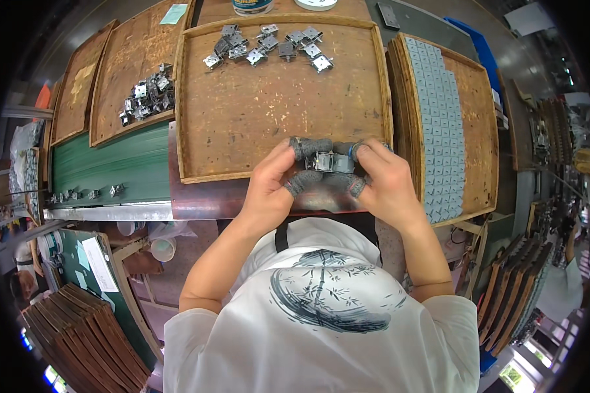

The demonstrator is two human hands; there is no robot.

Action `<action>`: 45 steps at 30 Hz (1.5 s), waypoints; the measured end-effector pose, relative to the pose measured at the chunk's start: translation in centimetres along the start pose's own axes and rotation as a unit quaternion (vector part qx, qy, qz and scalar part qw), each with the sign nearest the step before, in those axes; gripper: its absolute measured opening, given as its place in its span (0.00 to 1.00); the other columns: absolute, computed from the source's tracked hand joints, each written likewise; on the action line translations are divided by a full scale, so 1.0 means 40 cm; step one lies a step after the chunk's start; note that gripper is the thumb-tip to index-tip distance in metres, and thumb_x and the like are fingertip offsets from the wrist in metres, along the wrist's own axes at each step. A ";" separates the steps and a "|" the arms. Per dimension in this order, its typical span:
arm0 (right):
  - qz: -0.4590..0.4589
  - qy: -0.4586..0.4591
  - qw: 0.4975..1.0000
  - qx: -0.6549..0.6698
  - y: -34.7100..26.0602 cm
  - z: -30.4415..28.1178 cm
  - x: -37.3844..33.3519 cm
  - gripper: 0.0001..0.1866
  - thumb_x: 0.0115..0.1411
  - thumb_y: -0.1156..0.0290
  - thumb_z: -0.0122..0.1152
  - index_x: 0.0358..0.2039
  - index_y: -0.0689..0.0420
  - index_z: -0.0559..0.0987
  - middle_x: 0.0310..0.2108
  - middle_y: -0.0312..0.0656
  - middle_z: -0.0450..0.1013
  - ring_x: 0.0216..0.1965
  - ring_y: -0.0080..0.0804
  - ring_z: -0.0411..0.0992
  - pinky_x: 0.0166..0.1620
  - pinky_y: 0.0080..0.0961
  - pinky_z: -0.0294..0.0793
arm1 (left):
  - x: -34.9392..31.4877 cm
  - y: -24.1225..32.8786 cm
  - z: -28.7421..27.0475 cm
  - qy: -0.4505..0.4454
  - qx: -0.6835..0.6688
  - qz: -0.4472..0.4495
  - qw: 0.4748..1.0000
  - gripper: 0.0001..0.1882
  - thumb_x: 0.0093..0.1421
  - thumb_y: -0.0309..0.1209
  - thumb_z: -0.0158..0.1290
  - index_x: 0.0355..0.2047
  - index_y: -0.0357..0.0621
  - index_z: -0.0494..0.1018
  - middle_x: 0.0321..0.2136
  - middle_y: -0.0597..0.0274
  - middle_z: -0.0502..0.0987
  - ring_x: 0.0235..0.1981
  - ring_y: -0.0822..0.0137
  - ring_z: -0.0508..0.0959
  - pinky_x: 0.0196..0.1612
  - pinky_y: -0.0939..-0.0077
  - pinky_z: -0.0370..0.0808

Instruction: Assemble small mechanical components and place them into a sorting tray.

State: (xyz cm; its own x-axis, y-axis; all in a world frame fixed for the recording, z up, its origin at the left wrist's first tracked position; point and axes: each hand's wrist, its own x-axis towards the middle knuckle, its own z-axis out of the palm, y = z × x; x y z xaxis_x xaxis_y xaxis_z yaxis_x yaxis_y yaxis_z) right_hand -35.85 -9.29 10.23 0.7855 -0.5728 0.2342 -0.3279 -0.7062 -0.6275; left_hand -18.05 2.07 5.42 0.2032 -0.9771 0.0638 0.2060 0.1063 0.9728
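Observation:
Between my two hands, over the front edge of the wooden tray (242, 171), is a small boxy metal part (329, 162) with a shiny frame. Grey finger covers wrap the thumb and fingers of my left hand (275, 175), which pinch its left side. My right hand (385, 178), with similar covers, grips the part's right side. Toward the tray's far edge lie several loose metal parts (267, 43) of a similar boxy look. Fingers hide much of the held part's ends.
To the right, a stacked tray (480, 144) carries rows of grey rectangular pieces (441, 124). At left, another wooden tray (128, 62) holds a heap of metal parts (149, 95). A few small parts (116, 190) sit on the green surface (78, 164). A tin (252, 6) stands at the back.

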 end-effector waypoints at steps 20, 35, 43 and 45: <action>0.126 -0.034 0.986 0.107 0.073 0.051 0.000 0.27 0.48 0.53 0.72 0.35 0.64 0.76 0.32 0.49 0.73 0.31 0.49 0.73 0.36 0.36 0.72 | 0.056 -0.075 0.063 0.031 0.276 0.183 0.943 0.41 0.40 0.26 0.63 0.59 0.34 0.67 0.50 0.43 0.73 0.49 0.42 0.73 0.53 0.59 0.71; 0.308 0.070 0.948 0.031 0.345 -0.218 -0.004 0.13 0.60 0.68 0.58 0.41 0.62 0.81 0.30 0.41 0.79 0.32 0.29 0.75 0.39 0.28 0.74 | 0.179 -0.234 0.103 -0.088 0.311 0.020 0.946 0.33 0.44 0.23 0.61 0.55 0.43 0.72 0.44 0.46 0.67 0.46 0.47 0.71 0.51 0.63 0.70; 0.402 0.274 0.874 -0.002 0.845 -0.376 0.062 0.22 0.58 0.53 0.62 0.42 0.60 0.82 0.37 0.50 0.80 0.39 0.41 0.78 0.43 0.32 0.73 | 0.256 -0.345 0.155 -0.199 0.291 -0.095 0.931 0.26 0.47 0.23 0.56 0.50 0.37 0.71 0.44 0.41 0.69 0.48 0.41 0.71 0.52 0.60 0.71; 0.434 0.188 0.881 -0.004 0.854 -0.367 0.132 0.26 0.57 0.51 0.60 0.46 0.59 0.82 0.44 0.54 0.79 0.49 0.47 0.76 0.51 0.34 0.72 | 0.246 -0.323 0.144 -0.188 0.300 -0.112 0.929 0.27 0.47 0.22 0.55 0.51 0.38 0.70 0.44 0.42 0.70 0.48 0.41 0.71 0.51 0.60 0.71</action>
State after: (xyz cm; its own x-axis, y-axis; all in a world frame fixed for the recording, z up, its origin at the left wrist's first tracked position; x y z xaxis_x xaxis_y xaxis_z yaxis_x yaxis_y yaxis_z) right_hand -50.60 -42.57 0.95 0.0084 -0.9949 -0.1009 -0.7245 0.0635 -0.6863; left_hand -24.23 -9.98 -5.24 -0.1522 -0.9696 -0.1917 -0.3901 -0.1193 0.9130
